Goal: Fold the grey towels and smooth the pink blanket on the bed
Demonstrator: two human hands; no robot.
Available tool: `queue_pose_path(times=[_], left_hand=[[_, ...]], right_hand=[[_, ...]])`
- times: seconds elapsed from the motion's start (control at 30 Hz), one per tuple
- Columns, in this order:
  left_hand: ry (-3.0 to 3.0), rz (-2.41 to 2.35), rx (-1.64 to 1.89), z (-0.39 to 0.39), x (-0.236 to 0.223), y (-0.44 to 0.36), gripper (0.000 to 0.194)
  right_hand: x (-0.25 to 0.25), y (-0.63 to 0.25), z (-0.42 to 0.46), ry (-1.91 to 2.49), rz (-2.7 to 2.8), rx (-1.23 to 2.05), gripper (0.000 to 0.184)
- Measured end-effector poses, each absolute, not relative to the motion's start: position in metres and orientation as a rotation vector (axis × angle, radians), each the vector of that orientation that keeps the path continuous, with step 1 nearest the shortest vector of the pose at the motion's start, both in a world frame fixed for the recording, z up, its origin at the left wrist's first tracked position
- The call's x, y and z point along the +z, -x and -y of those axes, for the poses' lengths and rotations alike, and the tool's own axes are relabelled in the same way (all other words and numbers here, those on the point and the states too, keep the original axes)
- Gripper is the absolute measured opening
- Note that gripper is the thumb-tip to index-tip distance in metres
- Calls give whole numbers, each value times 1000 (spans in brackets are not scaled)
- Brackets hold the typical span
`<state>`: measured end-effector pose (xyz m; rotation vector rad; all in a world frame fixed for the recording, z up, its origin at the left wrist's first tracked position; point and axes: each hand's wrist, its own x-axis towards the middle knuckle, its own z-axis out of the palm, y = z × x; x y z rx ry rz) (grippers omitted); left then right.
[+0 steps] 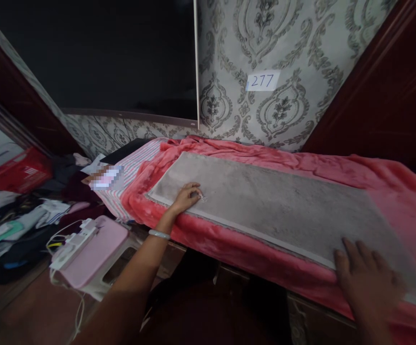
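Note:
A long grey mat (265,196) with a pale border lies flat over a red plush blanket (208,235). Near the mat's left end is my left hand (186,197), a pale bangle on its wrist. Its thumb and fingers are pinched together at a small whitish scrap (202,197), too small to name. My right hand (368,273) rests palm down at the mat's front right, its fingers spread and nothing visible in it. Its outline is slightly blurred.
A large dark screen (121,57) hangs on the patterned wall. To the left, a white power strip (74,244) with cords sits on a pink-topped stool (103,239). Clothes (17,230) and a red basket (21,170) lie beyond. Striped cloth (136,163) adjoins the blanket.

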<state>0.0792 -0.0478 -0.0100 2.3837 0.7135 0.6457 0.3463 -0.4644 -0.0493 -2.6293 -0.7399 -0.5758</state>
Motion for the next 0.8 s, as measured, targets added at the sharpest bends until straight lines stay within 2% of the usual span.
queue_pose_path(times=[0.23, 0.5, 0.8], left_hand=[[-2258, -765, 750, 43, -17, -86, 14], [-2177, -750, 742, 46, -11, -81, 36], [-2359, -582, 473, 45, -3, -71, 21]], right_hand=[[-53, -349, 466, 2624, 752, -588, 72], [-57, -352, 467, 2599, 738, -591, 67], [-60, -352, 466, 2609, 704, -618, 71]])
